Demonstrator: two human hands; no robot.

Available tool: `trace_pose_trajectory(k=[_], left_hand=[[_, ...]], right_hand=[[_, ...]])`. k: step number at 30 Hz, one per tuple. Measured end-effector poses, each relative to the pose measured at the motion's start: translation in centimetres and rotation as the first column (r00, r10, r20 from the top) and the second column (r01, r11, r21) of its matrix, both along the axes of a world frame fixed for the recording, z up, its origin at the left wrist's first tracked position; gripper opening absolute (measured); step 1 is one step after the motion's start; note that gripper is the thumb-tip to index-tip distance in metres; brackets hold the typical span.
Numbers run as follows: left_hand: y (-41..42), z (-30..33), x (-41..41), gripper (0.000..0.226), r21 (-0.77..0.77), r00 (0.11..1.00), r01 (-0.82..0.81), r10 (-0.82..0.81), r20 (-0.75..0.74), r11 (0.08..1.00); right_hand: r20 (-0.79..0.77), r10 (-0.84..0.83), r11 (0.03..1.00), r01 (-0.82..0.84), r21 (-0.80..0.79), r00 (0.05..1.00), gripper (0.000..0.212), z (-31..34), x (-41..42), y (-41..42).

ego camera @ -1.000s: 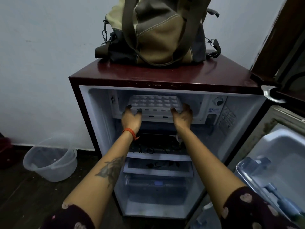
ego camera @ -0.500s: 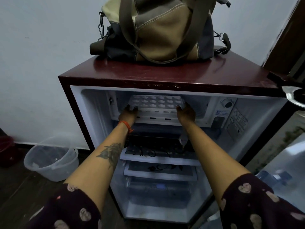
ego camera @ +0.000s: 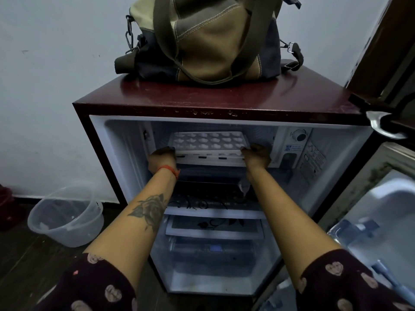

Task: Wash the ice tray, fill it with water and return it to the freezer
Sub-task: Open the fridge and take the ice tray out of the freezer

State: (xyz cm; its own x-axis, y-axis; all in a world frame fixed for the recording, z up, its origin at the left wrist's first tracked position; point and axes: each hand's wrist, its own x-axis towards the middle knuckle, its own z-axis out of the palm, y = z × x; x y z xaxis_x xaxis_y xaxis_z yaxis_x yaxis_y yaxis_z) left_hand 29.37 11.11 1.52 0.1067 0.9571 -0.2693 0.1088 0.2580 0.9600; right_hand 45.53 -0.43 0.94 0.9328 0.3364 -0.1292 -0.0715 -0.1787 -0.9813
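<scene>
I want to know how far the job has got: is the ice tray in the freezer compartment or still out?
In, mostly: the ice tray lies level inside the freezer compartment, both hands at its front corners.

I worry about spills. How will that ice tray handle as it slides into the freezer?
The ice tray looks stiff, thin plastic, probably light. Its open cells would likely spill if tilted. The left hand and right hand hold opposite ends, apparently level.
</scene>
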Motion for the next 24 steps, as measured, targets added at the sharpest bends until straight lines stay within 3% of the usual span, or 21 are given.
trace_pose_trajectory(k=[4, 9, 11, 13, 24], left_hand=[[-1.0, -1.1, -0.7, 0.021, -0.038, 0.969, -0.123, 0.128, 0.213, 0.992], [-4.0, -0.8, -2.2, 0.038, -0.112, 0.915, -0.092, 0.128, 0.382, 0.989], [-5.2, -0.9, -3.1, 0.043, -0.128, 0.919, -0.061, 0.106, 0.380, 0.990], [-6.2, -0.9, -4.2, 0.035, -0.151, 0.916, -0.040, 0.097, 0.390, 0.988], [-11.4, -1.6, -10.7, 0.027, -0.205, 0.922, 0.042, 0.041, 0.385, 0.978]], right_hand=[[-0.114, -0.049, 0.990, 0.063, 0.128, 0.992, 0.036, -0.1, -1.1, -1.8], [-0.212, -0.075, 0.978, 0.114, 0.175, 0.974, 0.046, -0.7, -3.5, -4.9], [-0.232, -0.071, 0.971, 0.120, 0.206, 0.970, 0.033, -0.9, -4.4, -6.2], [-0.248, -0.050, 0.961, 0.114, 0.250, 0.968, 0.026, -0.7, -5.7, -7.6], [-0.270, -0.094, 0.966, 0.153, 0.209, 0.958, 0.044, -2.5, -12.0, -13.7]])
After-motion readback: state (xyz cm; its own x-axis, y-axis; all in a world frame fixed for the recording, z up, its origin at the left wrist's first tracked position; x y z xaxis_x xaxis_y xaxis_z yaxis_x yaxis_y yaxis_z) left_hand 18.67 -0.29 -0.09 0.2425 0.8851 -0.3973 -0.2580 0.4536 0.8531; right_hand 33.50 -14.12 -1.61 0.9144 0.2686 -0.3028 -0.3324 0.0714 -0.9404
